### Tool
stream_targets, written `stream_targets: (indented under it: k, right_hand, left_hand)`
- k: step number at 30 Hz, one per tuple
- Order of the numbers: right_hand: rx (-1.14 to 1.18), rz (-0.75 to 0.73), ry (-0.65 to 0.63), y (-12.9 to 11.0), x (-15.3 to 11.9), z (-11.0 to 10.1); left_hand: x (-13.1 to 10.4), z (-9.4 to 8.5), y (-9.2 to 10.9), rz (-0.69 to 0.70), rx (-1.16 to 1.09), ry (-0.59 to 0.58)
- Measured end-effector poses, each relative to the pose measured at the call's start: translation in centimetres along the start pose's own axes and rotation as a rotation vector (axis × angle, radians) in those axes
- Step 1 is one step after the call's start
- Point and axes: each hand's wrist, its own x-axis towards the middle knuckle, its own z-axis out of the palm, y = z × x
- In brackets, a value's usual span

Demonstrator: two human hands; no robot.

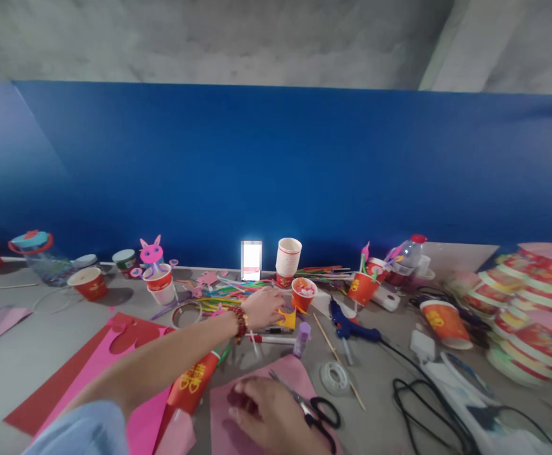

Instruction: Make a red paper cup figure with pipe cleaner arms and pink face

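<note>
My left hand (pixel 263 309) stretches over the middle of the table, fingers bent downward and slightly apart, close to an orange-yellow piece (pixel 287 318). Nothing shows in its grasp, though the fingertips are blurred. Lower down, my right hand (pixel 273 414) hovers over or rests on pink paper (pixel 223 404), its fingers loosely curled and apart, with nothing visible between them. Black-handled scissors (pixel 323 412) lie right beside it. Colourful sticks (pixel 235 294) are spread behind my left hand. A purple-capped glue stick (pixel 301 340) stands between the two hands, to their right.
Red and pink sheets (pixel 96 360) and a fallen red cup (pixel 193 382) lie left. Behind stand stacked white cups (pixel 288 258) and a cup with a pink animal figure (pixel 151 254). Tape (pixel 335 378), a blue glue gun (pixel 347 323), cables (pixel 413 404) and layered red bowls (pixel 536 309) are right.
</note>
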Motion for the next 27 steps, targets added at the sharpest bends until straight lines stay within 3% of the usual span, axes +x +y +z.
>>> stream_targets:
  k: [3,7,11,15,21,27]
  right_hand:
    - [0.009,0.012,-0.022,0.0,0.0,-0.1]
    - [0.000,0.019,-0.039,-0.4,0.1,-0.3]
    - [-0.029,0.009,-0.038,-0.6,0.1,-0.5]
    - [-0.060,-0.022,-0.013,-0.8,-0.1,-0.7]
    - [-0.086,-0.067,0.007,-1.0,-0.2,-0.8]
    - [-0.089,-0.048,0.000,-0.8,-0.2,-0.9]
  left_hand:
    - [3.1,2.7,-0.4,-0.026,0.044,-0.132]
    - [3.5,4.4,-1.0,-0.064,0.013,-0.206]
    - [3.3,4.4,-2.4,-0.089,-0.140,-0.232]
    - [3.2,2.4,-4.8,-0.096,-0.388,-0.239]
    - [2.7,-1.5,-7.3,-0.125,-0.715,-0.045]
    - [2.4,-3.5,-5.8,-0.178,-0.930,0.352]
